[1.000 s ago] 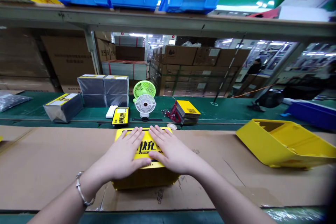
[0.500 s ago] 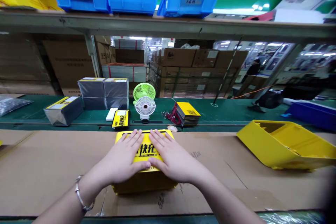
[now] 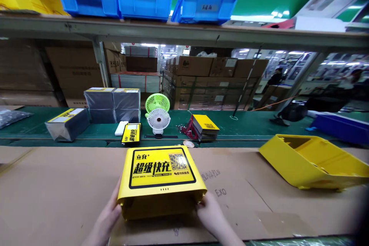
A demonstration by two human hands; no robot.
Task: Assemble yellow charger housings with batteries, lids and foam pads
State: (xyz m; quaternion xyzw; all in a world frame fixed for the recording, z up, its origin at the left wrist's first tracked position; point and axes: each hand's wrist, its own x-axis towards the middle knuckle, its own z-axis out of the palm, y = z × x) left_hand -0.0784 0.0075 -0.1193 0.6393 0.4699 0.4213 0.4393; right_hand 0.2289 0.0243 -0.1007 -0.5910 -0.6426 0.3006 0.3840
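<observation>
A yellow plastic housing (image 3: 163, 196) lies in front of me on brown cardboard, its hollow open side toward me. Its top carries a black-framed yellow label (image 3: 163, 167) with large Chinese characters and a QR code. My left hand (image 3: 111, 209) holds the housing's left lower edge; the thumb shows at the front corner and the fingers are hidden behind the side. Around the right front corner is my right hand (image 3: 211, 211), closed on the edge with its fingertips out of sight under the housing.
Another yellow housing (image 3: 305, 165) lies at the right on the cardboard (image 3: 63, 188). Behind are a white fan (image 3: 158, 119), a green fan (image 3: 157, 102), a stack of yellow cards (image 3: 205, 123) and wrapped grey boxes (image 3: 67, 125). Blue bins (image 3: 145, 2) stand on the shelf above.
Both hands have left the label on top and moved down to the housing's two sides. The label is now uncovered, and the housing sits nearer and larger in view.
</observation>
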